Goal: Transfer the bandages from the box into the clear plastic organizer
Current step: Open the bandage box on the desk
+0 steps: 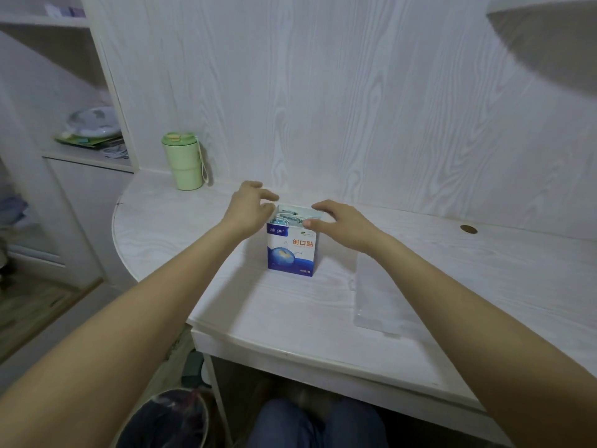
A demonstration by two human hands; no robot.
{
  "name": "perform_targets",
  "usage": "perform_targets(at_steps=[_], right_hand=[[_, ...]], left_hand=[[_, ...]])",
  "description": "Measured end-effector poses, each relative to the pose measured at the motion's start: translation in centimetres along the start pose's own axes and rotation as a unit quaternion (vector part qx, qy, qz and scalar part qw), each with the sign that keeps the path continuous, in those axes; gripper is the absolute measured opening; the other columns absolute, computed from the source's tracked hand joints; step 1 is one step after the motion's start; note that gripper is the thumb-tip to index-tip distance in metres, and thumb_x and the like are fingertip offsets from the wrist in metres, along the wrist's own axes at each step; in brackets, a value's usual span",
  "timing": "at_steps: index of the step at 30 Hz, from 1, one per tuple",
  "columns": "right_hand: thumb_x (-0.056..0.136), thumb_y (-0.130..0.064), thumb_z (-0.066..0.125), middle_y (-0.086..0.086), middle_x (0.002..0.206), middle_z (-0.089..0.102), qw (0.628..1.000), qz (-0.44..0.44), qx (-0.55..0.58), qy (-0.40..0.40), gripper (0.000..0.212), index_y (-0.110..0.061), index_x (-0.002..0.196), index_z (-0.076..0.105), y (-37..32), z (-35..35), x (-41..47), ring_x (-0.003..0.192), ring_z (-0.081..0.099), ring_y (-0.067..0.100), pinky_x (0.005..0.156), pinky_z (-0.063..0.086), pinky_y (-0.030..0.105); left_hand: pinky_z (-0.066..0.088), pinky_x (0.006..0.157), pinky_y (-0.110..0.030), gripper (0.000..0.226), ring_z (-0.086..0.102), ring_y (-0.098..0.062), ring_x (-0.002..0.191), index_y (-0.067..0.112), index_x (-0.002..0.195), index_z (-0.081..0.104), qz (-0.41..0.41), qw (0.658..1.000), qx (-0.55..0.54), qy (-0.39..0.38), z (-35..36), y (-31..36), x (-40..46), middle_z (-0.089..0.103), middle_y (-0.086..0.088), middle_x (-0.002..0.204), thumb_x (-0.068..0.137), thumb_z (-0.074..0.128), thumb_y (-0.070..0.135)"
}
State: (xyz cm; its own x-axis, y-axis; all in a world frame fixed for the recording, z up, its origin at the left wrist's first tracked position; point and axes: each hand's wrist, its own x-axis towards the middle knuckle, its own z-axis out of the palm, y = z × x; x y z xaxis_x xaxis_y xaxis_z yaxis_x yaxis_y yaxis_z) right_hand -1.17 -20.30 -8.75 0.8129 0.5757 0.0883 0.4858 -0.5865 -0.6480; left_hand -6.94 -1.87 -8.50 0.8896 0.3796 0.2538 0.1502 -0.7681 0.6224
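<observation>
Head view: we had both hands at the open bandage box (291, 250).

Box stood upright on the white desk (290, 305), bandages (287, 218) showing at its open top. Left hand (250, 206) at its left rim, fingers loosely curled; right hand (339, 223) at its right rim, fingers spread. Clear plastic organizer (376, 299) lay flat, right of the box.

box (291, 246): blue-and-white carton, upright on the bench, top open
bandages (288, 218): wrapped strips packed inside the box, ends showing at the opening
organizer (378, 295): clear, flat, lying right of the box, apart from it
</observation>
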Motion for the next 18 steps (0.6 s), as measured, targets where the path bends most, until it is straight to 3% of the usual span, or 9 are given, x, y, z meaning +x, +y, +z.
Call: perform_targets(at_steps=[2,4,7,9,11,14,16,18], right_hand=[[0.091,-0.043,0.056,-0.001,0.142,0.045,0.999,0.018,0.044,-0.002,0.053,-0.020,0.137,0.042,-0.1,0.5,-0.2,0.128,0.040,0.017,0.092,0.036,0.028],[0.093,-0.042,0.055,0.000,0.144,0.044,0.996,0.036,0.085,0.004,0.054,-0.021,0.140,0.038,-0.2,0.8,-0.6,0.126,0.041,0.016,0.091,0.037,0.028],[0.095,-0.047,0.047,0.001,0.152,0.031,0.995,0.028,0.090,0.028,0.062,-0.023,0.148,0.026,-0.6,0.6,-1.6,0.138,0.031,0.020,0.109,0.031,0.036],[0.097,-0.046,0.042,-0.002,0.156,0.024,0.996,0.007,0.068,0.064,0.060,-0.024,0.149,0.024,-0.7,-0.8,-3.1,0.143,0.022,0.018,0.115,0.019,0.035],[0.097,-0.046,0.041,-0.004,0.155,0.027,0.996,0.001,0.041,0.082,0.057,-0.026,0.148,0.026,0.0,-2.8,-5.2,0.142,0.024,0.015,0.114,0.019,0.033],[0.093,-0.046,0.050,-0.006,0.145,0.042,0.997,0.043,0.002,0.057,0.054,-0.027,0.142,0.038,2.8,-5.7,-9.0,0.135,0.037,0.012,0.109,0.030,0.032],[0.092,-0.041,0.056,-0.005,0.140,0.048,0.996,0.081,-0.031,0.037,0.050,-0.025,0.137,0.044,4.7,-6.7,-11.4,0.131,0.041,0.010,0.107,0.033,0.030],[0.090,-0.040,0.059,-0.004,0.140,0.048,0.992,0.109,-0.065,0.022,0.050,-0.025,0.136,0.045,6.3,-6.9,-13.3,0.130,0.042,0.011,0.107,0.033,0.031]], left_hand=[[0.032,0.105,-0.037,0.033,0.031,-0.028,0.134,0.014,0.127,0.058,0.033,0.996,0.077,-0.004,-0.1,-0.1,0.0,0.027,-0.007,0.150,0.096,0.048,0.019],[0.032,0.107,-0.039,0.034,0.036,-0.026,0.132,0.016,0.131,0.054,0.048,0.995,0.082,-0.038,-0.1,0.4,-0.2,0.033,-0.008,0.147,0.098,0.046,0.022],[0.010,0.114,-0.053,0.039,0.021,-0.024,0.142,0.022,0.139,0.042,0.089,0.985,0.149,0.000,0.3,1.8,-1.3,0.028,-0.003,0.153,0.100,0.037,0.025],[0.000,0.114,-0.052,0.040,0.010,-0.020,0.145,0.023,0.141,0.039,0.156,0.973,0.163,0.044,0.5,3.2,-2.6,0.022,0.001,0.156,0.101,0.035,0.026],[0.011,0.115,-0.041,0.038,0.019,-0.020,0.142,0.020,0.136,0.046,0.258,0.955,0.134,0.057,1.0,4.8,-4.3,0.028,0.001,0.153,0.099,0.039,0.023],[0.039,0.099,-0.034,0.038,0.036,-0.017,0.132,0.018,0.132,0.049,0.381,0.919,0.095,-0.040,2.5,7.3,-6.9,0.031,0.003,0.149,0.094,0.049,0.015],[0.043,0.095,-0.036,0.046,0.042,-0.015,0.125,0.021,0.138,0.040,0.394,0.898,0.128,-0.148,4.1,8.9,-8.5,0.030,0.007,0.148,0.094,0.051,0.027],[0.038,0.101,-0.034,0.065,0.040,-0.015,0.129,0.023,0.145,0.030,0.367,0.881,0.178,-0.238,5.9,10.1,-9.7,0.029,0.006,0.150,0.090,0.053,0.049]])
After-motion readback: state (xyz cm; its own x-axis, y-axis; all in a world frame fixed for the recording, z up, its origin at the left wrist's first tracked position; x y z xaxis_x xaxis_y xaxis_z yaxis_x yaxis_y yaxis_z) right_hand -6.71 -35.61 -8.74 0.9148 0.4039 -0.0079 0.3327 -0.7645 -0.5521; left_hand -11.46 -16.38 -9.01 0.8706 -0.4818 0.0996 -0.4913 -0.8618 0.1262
